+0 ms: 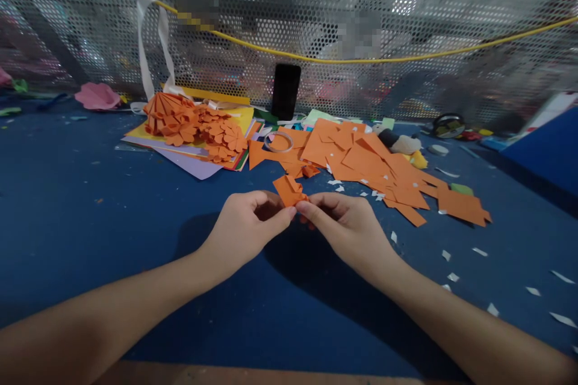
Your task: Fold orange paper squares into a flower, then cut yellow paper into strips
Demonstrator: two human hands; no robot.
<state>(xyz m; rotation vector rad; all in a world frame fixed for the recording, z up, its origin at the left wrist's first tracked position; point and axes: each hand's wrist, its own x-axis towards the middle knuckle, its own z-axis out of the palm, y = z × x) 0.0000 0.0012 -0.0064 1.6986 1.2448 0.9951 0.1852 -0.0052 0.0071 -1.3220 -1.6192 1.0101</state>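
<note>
Between my two hands is a small folded piece of orange paper (289, 190), held up over the blue table. My left hand (246, 222) pinches its lower left side between thumb and fingers. From the right, my right hand (347, 222) grips the paper's lower edge, and the two thumb tips almost meet. The fingers behind the paper are mostly hidden. Just beyond lie loose orange paper pieces (356, 150) and a roll of clear tape (278, 142). Farther left, orange paper flowers (221, 135) rest on a stack of coloured sheets (198, 168).
A black phone (286, 91) leans upright against the perforated metal panel (316, 24). A yellow cable (271, 48) sags across the panel. White paper scraps (453, 277) are scattered over the blue tabletop (135, 240). A pink paper shape (97, 97) lies far left; a blue box (546, 144) stands right.
</note>
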